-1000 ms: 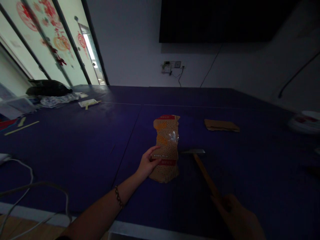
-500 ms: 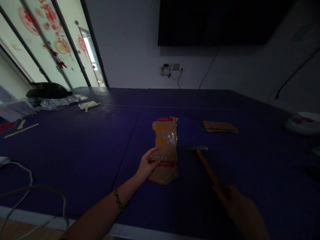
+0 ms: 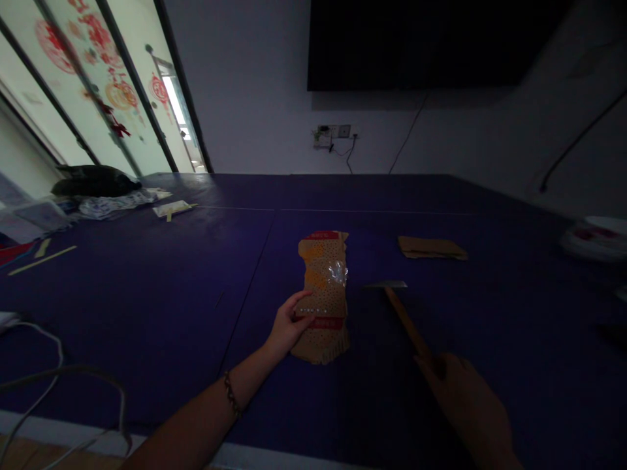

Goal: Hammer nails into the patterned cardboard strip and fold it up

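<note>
A torn piece of cardboard (image 3: 326,264) with red bands, orange print and shiny clear tape lies flat on the dark blue table. My left hand (image 3: 288,326) holds it at its lower left edge, thumb and fingers apart on its upper face. To the right, my right hand (image 3: 465,398) is closed around the wooden handle of a hammer (image 3: 409,326). Its metal head points away from me, a short way right of the cardboard and apart from it. Dim light hides details of the right fingers.
A folded brown cardboard piece (image 3: 432,248) lies beyond the hammer. White cables (image 3: 59,349) loop at the left front. A black bag (image 3: 95,181) and a small white packet (image 3: 172,208) sit at the back left. White bowl-like items (image 3: 595,240) stand at the right edge.
My right hand and the hammer have shifted slightly up and left in view. My left hand and the cardboard stay in almost the same place.
</note>
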Demonstrator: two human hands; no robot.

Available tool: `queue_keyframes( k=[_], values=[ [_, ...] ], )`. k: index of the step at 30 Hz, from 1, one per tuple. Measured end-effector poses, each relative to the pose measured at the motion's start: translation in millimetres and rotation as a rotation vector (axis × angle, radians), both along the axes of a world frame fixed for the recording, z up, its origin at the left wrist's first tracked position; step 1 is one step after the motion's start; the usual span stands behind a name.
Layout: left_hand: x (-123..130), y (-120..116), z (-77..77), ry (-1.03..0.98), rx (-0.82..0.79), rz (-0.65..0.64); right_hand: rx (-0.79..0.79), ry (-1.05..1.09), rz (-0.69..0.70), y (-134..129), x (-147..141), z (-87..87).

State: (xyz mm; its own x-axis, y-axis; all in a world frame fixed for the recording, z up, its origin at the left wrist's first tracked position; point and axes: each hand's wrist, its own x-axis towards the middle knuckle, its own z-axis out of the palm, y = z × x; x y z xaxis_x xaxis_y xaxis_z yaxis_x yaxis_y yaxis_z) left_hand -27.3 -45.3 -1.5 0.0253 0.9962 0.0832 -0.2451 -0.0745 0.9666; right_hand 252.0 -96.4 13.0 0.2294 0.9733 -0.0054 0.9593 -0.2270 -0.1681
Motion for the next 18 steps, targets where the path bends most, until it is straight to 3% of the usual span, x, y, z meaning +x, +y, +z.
queue_keyframes(
  k=[5,8,11,14,18],
  values=[
    [0.9,-1.7,4.0,-0.039,-0.012,-0.008,0.059,-0.095,0.042,-0.1,-2.3,-0.2],
    [1.2,-2.4,4.8,-0.052,-0.022,0.002,0.291,-0.124,0.108,9.8,-23.2,8.2],
    [0.6,-2.9,4.5,-0.048,-0.015,0.016,0.454,0.347,0.236,27.6,-61.3,15.2],
    [-0.8,-2.4,2.9,-0.024,-0.008,0.031,0.317,0.798,0.284,45.1,-97.9,13.0],
    [-2.8,-0.1,-0.5,0.004,-0.001,0.033,0.200,1.138,0.384,55.6,-116.4,-0.9]
  ],
)
